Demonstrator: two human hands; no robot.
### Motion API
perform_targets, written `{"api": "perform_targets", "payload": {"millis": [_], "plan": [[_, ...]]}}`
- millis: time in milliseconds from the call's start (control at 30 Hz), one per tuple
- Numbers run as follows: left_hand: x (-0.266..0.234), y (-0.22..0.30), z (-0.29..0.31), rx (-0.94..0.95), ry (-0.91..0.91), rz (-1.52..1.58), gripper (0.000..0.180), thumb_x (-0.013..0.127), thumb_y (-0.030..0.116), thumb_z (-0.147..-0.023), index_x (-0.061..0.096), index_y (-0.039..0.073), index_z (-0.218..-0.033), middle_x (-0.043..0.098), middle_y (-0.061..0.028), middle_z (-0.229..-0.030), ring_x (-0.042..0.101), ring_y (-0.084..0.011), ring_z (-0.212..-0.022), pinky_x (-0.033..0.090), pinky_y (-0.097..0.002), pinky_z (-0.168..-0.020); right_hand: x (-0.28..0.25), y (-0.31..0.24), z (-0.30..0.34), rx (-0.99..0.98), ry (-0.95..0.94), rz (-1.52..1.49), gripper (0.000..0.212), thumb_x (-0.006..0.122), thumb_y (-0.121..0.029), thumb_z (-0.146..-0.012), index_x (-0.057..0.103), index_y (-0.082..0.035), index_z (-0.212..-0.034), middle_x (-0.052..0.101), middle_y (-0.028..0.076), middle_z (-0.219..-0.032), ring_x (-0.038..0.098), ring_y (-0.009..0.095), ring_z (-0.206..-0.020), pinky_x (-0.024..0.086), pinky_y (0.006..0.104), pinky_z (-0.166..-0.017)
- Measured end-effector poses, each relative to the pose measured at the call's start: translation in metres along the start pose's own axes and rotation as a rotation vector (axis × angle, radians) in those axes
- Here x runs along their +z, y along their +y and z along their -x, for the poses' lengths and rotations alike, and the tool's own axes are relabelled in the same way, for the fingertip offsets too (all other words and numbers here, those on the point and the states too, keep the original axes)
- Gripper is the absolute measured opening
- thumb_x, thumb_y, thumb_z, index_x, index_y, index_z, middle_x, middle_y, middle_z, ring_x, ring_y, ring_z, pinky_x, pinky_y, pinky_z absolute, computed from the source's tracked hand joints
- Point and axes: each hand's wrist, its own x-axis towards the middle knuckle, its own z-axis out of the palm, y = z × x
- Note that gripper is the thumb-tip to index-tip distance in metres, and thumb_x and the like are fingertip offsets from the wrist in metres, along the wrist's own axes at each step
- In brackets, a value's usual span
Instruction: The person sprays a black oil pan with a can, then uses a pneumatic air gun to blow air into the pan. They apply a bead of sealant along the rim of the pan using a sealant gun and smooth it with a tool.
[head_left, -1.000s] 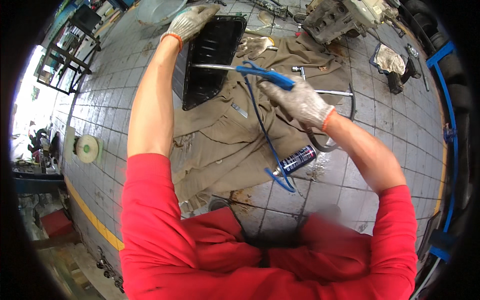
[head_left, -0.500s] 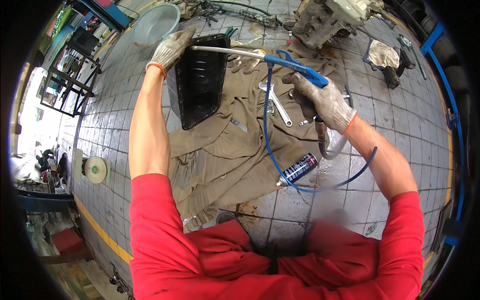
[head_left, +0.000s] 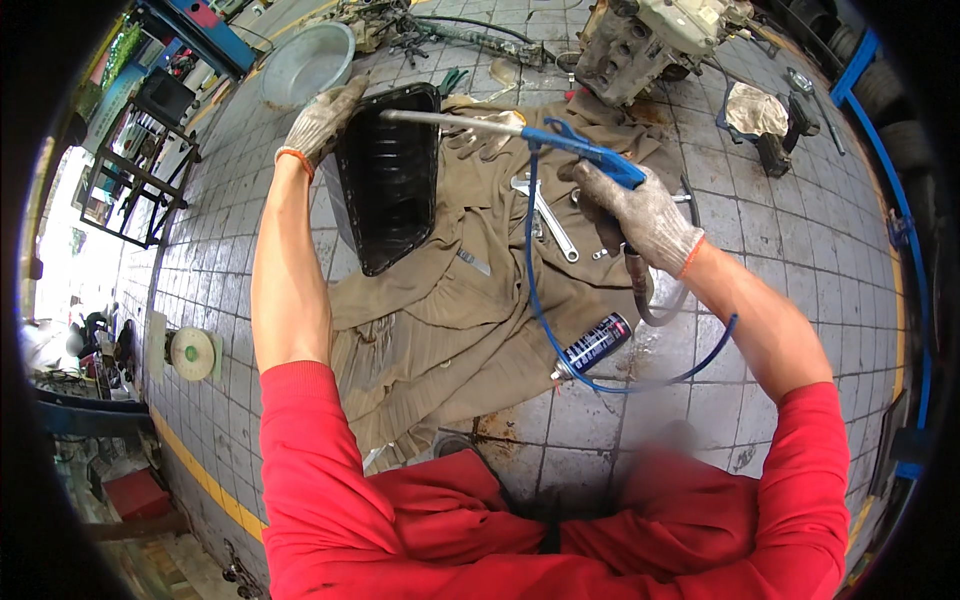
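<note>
Left hand (head_left: 320, 122) grips pan (head_left: 388, 190) rim, tilting it on cloth (head_left: 450, 320). Right hand (head_left: 640, 212) clenches blue air gun (head_left: 585, 152), nozzle over pan.

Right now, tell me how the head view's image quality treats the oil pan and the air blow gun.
Head view: fisheye bends the floor tiles toward the black rim; daylight blows out the left edge; the oil pan and air blow gun in the right hand are sharp; a blurred patch sits over the lap.

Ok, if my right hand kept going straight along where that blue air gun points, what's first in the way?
Probably the black oil pan: the right hand aims the blue air gun leftward, its metal nozzle tip at the pan's upper rim, near the left hand. Depth is unclear.
</note>
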Motion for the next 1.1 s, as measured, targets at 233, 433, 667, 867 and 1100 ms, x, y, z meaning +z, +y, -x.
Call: {"api": "perform_targets", "payload": {"millis": [233, 433, 667, 867, 1100], "plan": [[-0.001, -0.008, 0.003, -0.025, 0.037, -0.036, 0.101, 0.056, 0.083, -0.096, 0.061, -0.003, -0.150, 0.069, -0.0263, -0.142, 0.063, -0.0368, -0.136, 0.045, -0.0415, -0.117, 0.018, 0.007, -0.015, 0.048, -0.017, 0.146, 0.048, 0.070, -0.055, -0.105, 0.075, -0.008, -0.103, 0.061, -0.001, -0.068, 0.052, 0.008, -0.050, 0.042, 0.0307, -0.047], [0.000, -0.019, 0.000, 0.032, 0.011, -0.081, 0.101, 0.057, 0.084, -0.094, 0.061, 0.002, -0.152, 0.069, -0.0262, -0.142, 0.065, -0.0381, -0.136, 0.047, -0.0446, -0.116, 0.044, 0.004, -0.014, 0.047, -0.149, 0.458, 0.047, 0.066, -0.057, -0.106, 0.078, -0.014, -0.118, 0.065, 0.002, -0.072, 0.058, 0.012, -0.062, 0.048, 0.0347, -0.058], [-0.008, 0.046, 0.046, 0.001, 0.044, -0.037, 0.054, 0.060, 0.051, -0.108, 0.077, 0.001, -0.117, 0.073, -0.0072, -0.092, 0.065, -0.0174, -0.086, 0.051, -0.0388, -0.078, 0.042, 0.010, -0.022, 0.074, -0.023, 0.459, 0.054, 0.065, -0.063, -0.104, 0.078, -0.013, -0.122, 0.062, 0.004, -0.065, 0.058, 0.016, -0.052, 0.049, 0.0393, -0.051], [-0.010, 0.041, 0.048, 0.057, 0.066, 0.024, 0.049, 0.063, 0.045, -0.108, 0.077, 0.000, -0.122, 0.075, -0.0063, -0.097, 0.066, -0.0153, -0.088, 0.051, -0.0355, -0.079, 0.059, -0.004, -0.011, 0.184, -0.221, 0.525, 0.051, 0.067, -0.060, -0.103, 0.079, -0.011, -0.109, 0.062, 0.003, -0.066, 0.058, 0.014, -0.054, 0.049, 0.0355, -0.053], [0.003, 0.041, 0.059, 0.157, 0.175, 0.222, 0.047, 0.069, 0.043, -0.104, 0.077, 0.000, -0.123, 0.078, -0.0088, -0.103, 0.068, -0.0163, -0.094, 0.053, -0.0339, -0.084, 0.040, -0.031, 0.001, 0.308, -0.340, 0.671, 0.049, 0.069, -0.056, -0.104, 0.077, -0.008, -0.106, 0.072, 0.003, -0.076, 0.054, 0.010, -0.051, 0.044, 0.0323, -0.047]]}}
